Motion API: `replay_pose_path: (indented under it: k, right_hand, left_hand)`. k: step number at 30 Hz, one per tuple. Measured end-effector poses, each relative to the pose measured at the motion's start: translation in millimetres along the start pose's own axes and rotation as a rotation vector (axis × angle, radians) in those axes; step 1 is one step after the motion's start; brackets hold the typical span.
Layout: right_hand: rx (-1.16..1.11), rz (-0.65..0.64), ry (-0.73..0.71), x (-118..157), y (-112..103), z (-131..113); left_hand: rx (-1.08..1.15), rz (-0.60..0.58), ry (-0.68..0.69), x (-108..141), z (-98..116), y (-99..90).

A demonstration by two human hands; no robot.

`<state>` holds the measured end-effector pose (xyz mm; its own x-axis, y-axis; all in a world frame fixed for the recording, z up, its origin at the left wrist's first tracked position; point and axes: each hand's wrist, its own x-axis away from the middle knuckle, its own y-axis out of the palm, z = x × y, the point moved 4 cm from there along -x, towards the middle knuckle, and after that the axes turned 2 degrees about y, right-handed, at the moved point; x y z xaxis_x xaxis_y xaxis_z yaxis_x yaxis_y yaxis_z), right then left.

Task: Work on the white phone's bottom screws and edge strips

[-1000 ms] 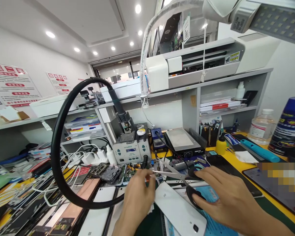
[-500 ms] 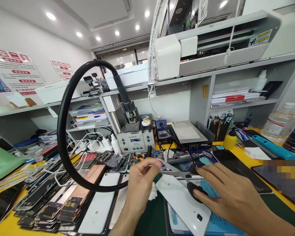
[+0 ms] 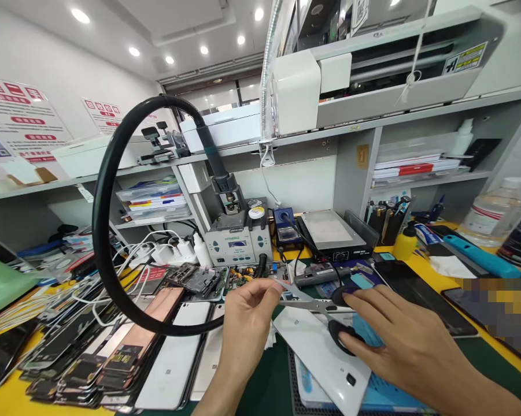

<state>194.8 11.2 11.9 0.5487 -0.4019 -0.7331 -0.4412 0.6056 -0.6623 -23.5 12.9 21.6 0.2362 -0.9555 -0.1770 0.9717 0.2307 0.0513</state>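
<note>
Right hand, grip closed around open scissors; left hand, grip pinched, contents unclear, could be cut if blades slip.

"MI" reads on gold phone, near left; MI logo on white phone beside it. Far left poster: red "二手". Other print too small.

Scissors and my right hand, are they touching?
Touching. The head view shows it: the right hand has its thumb and fingers on the black handles of the scissors.
</note>
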Motion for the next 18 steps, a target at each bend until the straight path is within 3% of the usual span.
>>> replay_pose_path:
  k: [18]
  right_hand:
    - [0.011, 0.013, 0.013, 0.0, 2.5, -1.5]
  left_hand:
    - [-0.047, -0.002, -0.012, -0.9, -3.2, -1.6]
